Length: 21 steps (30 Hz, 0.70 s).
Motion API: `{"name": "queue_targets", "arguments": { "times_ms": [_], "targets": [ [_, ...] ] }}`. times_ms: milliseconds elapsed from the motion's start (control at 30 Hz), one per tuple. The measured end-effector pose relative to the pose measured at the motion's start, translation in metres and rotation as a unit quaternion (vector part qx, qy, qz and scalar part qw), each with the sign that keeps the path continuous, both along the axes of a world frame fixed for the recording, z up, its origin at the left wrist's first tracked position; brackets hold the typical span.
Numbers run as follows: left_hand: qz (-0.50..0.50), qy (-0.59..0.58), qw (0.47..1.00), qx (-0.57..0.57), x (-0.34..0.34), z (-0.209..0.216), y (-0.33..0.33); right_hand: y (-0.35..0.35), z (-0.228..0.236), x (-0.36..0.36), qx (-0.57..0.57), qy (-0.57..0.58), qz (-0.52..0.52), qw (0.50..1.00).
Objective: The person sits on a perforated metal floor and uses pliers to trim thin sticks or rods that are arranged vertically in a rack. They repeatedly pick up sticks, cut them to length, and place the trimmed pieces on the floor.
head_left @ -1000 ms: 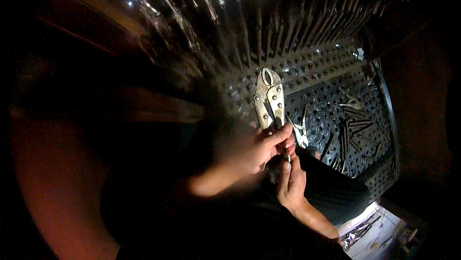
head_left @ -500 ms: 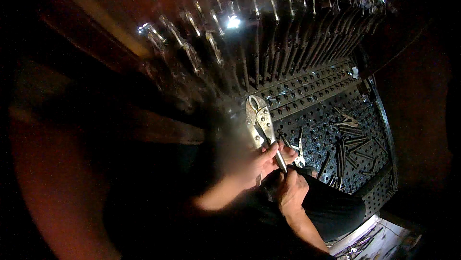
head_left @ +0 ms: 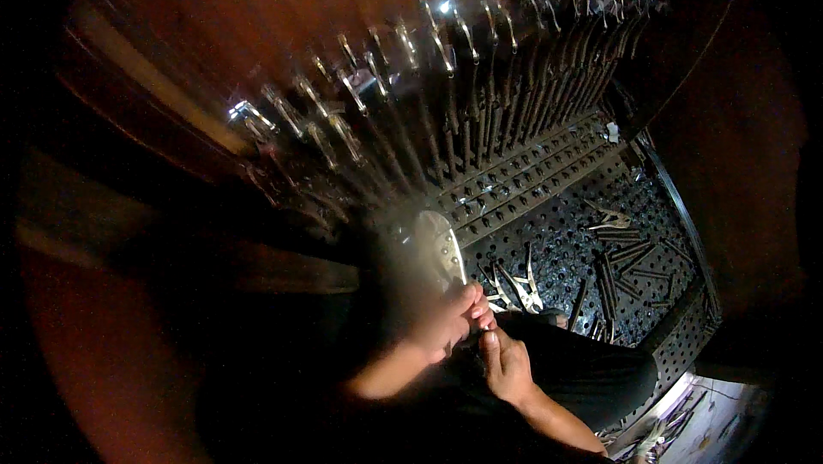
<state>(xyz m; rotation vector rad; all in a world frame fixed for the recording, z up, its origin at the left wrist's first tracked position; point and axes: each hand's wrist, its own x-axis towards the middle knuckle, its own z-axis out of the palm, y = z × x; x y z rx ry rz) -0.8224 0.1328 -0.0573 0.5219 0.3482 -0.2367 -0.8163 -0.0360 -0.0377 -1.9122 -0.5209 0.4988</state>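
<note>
Locking pliers (head_left: 448, 254) with a metal body point upward, away from me, and their head looks narrower and partly blurred. My left hand (head_left: 454, 320) is closed around their handles. At the handle's lower end, the thumb and fingers of my right hand (head_left: 509, 370) pinch together; the very tip there is hidden by the fingers. Just beyond my hands, more locking pliers (head_left: 525, 291) lie on the dark perforated plate (head_left: 557, 250), beside another partly hidden pair (head_left: 497, 294).
Hanging rods (head_left: 514, 112) with shiny upper clips (head_left: 463, 31) run in rows across the back. A perforated ledge (head_left: 531, 168) lies below them. Loose dark rods (head_left: 630, 271) and another pair of pliers (head_left: 609, 220) rest on the plate. My dark-clothed leg (head_left: 591, 370) stretches right.
The pliers have turned, so their jaws no longer show face-on, and sit lower and slightly left in view. Both hands have shifted down with them. The whole view has tilted a little.
</note>
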Motion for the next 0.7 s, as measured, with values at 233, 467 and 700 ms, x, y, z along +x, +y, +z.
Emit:
{"name": "queue_targets", "arguments": {
  "times_ms": [233,467,700],
  "targets": [
    [0.005,0.054,0.998,0.022,0.007,0.011,-0.003,0.006,-0.012,-0.014,-0.076,-0.061,-0.01,0.995],
    [0.103,0.097,0.984,0.105,0.021,0.008,-0.004,0.014,-0.02,0.0,-0.054,-0.102,-0.017,0.993],
    [-0.058,0.046,0.915,0.396,-0.023,0.011,-0.001,-0.013,-0.016,-0.008,-0.121,-0.175,-0.016,0.977]
  ]
}}
